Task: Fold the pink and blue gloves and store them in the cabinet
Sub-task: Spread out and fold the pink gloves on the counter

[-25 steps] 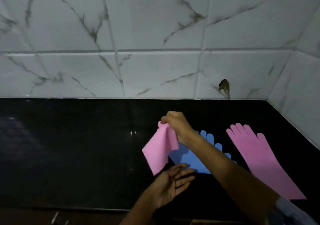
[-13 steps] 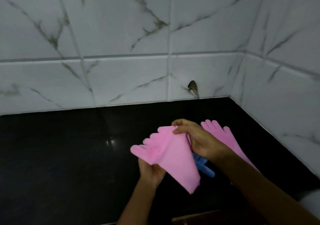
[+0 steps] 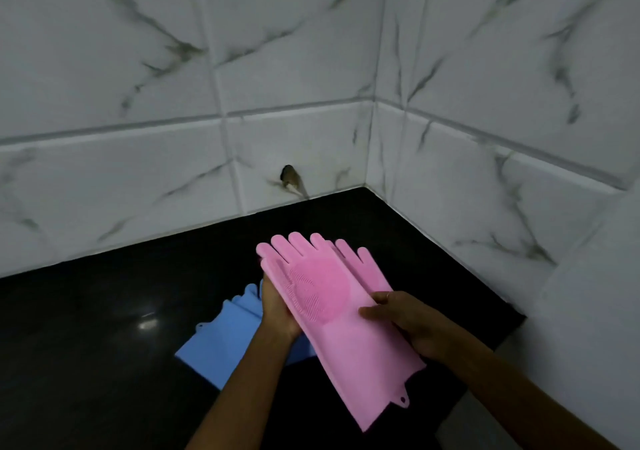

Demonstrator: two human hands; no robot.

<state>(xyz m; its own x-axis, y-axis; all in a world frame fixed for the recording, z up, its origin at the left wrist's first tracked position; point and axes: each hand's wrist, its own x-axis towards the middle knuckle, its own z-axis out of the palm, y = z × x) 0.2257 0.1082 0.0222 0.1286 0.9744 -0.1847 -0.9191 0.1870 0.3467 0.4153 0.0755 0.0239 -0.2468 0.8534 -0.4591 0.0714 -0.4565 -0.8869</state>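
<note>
**Pink pair being stacked before the fold**

Left hand [image 3: 277, 306] was under the upper pink glove [image 3: 332, 311], palm side against its left edge, gripping/supporting it near the bristle patch. Right hand [image 3: 401, 318] lay on the glove's right edge, fingers flat and pinching it about mid-length. Both forearms came in from the near edge, left one more upright. Second pink glove [image 3: 360, 259] sat right beneath, only its fingertips showing, toward the tabletop's [image 3: 104, 328] far right corner. Blue gloves [image 3: 225, 332] lay flat to the left, partly behind the left wrist. Step looked like aligning the pink pair; nothing folded yet. Next move likely needs cuff brought over to fingers. Cabinet not in view.
</note>
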